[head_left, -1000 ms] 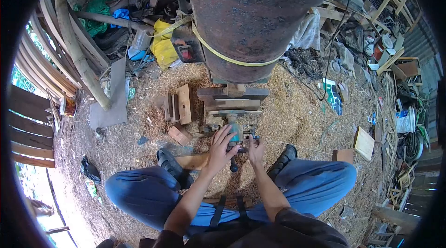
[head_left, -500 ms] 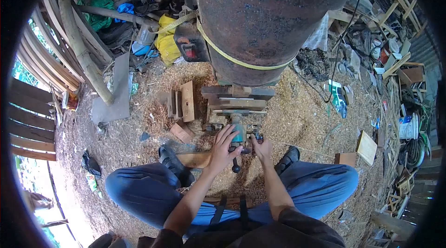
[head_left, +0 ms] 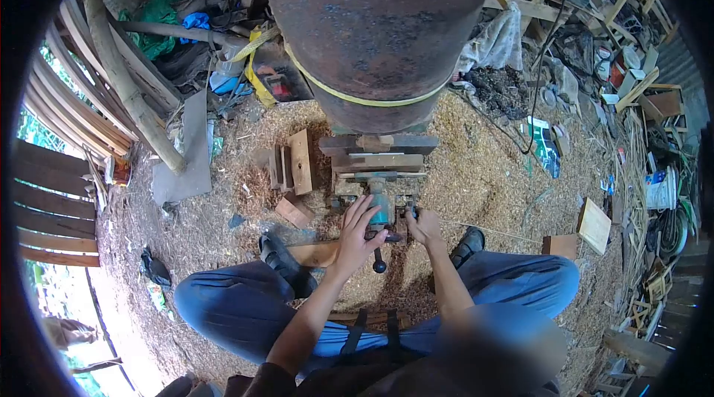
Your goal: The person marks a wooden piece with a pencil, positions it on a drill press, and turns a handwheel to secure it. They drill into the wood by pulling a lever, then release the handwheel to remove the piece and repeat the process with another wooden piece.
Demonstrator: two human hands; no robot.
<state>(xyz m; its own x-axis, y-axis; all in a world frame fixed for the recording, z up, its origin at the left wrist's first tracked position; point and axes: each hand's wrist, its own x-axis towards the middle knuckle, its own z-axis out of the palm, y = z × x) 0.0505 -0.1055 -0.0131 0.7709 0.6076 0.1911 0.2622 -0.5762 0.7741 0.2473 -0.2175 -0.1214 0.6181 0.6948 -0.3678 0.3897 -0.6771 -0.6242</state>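
Head: left hand (head_left: 355,243) touches vise (head_left: 379,209), drum's (head_left: 364,47) inside hidden

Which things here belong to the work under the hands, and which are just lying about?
Apparently in use:
green vise-like tool, under the left hand
black-knobbed lever, on the near side
right hand at the tool's side; its grip is unclear

Seemingly lying about:
pale wood block, far right
brown block beside it
blue plastic, upper left
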